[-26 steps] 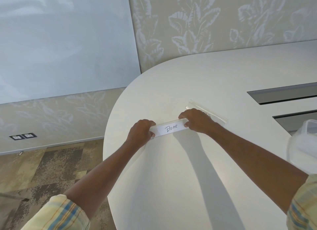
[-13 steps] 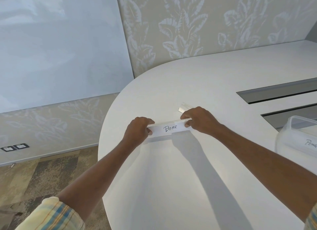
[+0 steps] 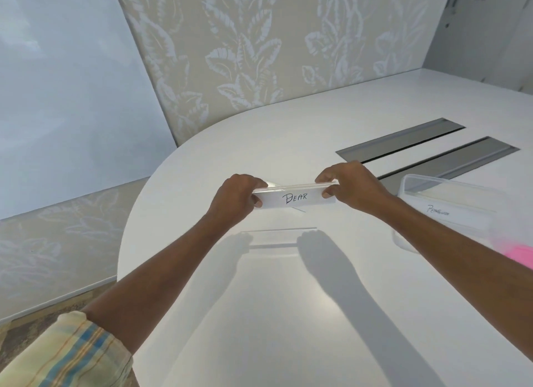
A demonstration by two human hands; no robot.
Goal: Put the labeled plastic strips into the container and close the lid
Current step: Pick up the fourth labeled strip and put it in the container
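Head view, left hand [image 3: 236, 197] and right hand [image 3: 350, 184] each in a pinching grip on one end of strips [image 3: 294, 197] (top one reads "BEAR"), lifted above table [image 3: 259, 314], container [image 3: 450, 210] just right.

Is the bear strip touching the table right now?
Apart. In the head view both hands hold the bear strip up, and its shadow falls separately on the table nearer the person.

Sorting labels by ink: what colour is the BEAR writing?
Black handwriting on the white strip, head view.
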